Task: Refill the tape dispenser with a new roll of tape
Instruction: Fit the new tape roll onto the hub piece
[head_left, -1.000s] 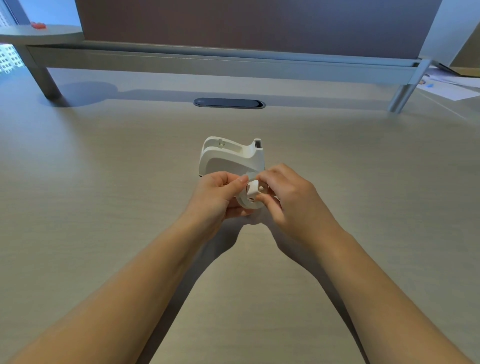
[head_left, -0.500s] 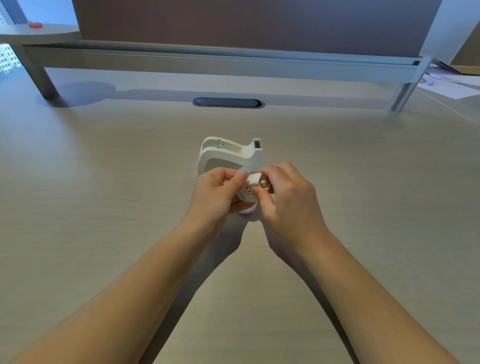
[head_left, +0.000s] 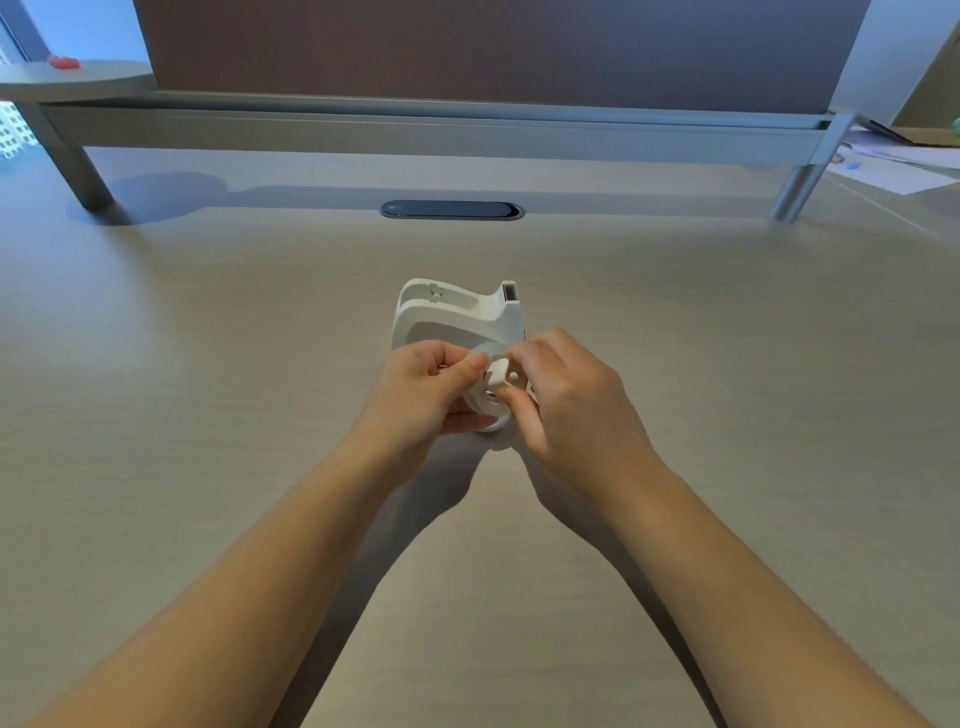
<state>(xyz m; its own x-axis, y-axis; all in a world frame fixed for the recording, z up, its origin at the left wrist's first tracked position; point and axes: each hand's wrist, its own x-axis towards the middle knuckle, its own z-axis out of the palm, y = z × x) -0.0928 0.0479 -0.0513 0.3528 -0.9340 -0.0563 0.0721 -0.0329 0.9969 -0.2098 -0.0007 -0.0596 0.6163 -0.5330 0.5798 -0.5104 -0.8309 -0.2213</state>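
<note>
A white tape dispenser (head_left: 451, 317) stands on the pale wooden desk, its roll bay empty, the cutter end at its right. Just in front of it I hold a white tape roll (head_left: 485, 405) above the desk. My left hand (head_left: 421, 395) grips the roll from the left, thumb and forefinger pinched at its top. My right hand (head_left: 566, 405) pinches a small white hub piece (head_left: 497, 375) at the roll's centre. Most of the roll is hidden by my fingers.
A dark oval cable grommet (head_left: 451, 210) sits in the desk behind the dispenser. A raised grey shelf (head_left: 441, 132) spans the back on metal legs (head_left: 78, 171). Papers (head_left: 893, 166) lie at the far right; a small red object (head_left: 63, 62) rests on the shelf's left end.
Both hands stay together on the roll and hub. The fingers have shifted slightly, and the hub piece now sits a bit higher against the roll.
</note>
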